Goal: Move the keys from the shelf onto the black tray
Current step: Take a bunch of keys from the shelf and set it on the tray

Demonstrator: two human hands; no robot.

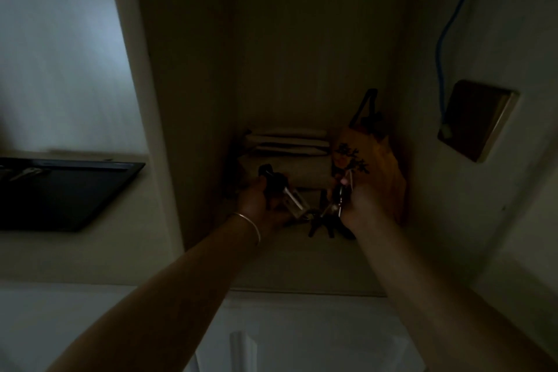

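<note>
Keys [324, 216] sit in the dim shelf [302, 263] recess, bunched between both hands. Left hand [261, 201] grip holds one bunch; right hand [359, 202] grip pinches another. Lift both clear together, then carry toward nine o'clock to the black tray [75, 196].

Two hands [259, 199] [359, 202], one black tray [75, 190], three key bunches [277, 187] [341, 193] [324, 222].

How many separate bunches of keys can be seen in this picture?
3, though the dim light may hide more. One bunch is in the left hand, one is in the right hand, and one lies on the black tray.
</note>
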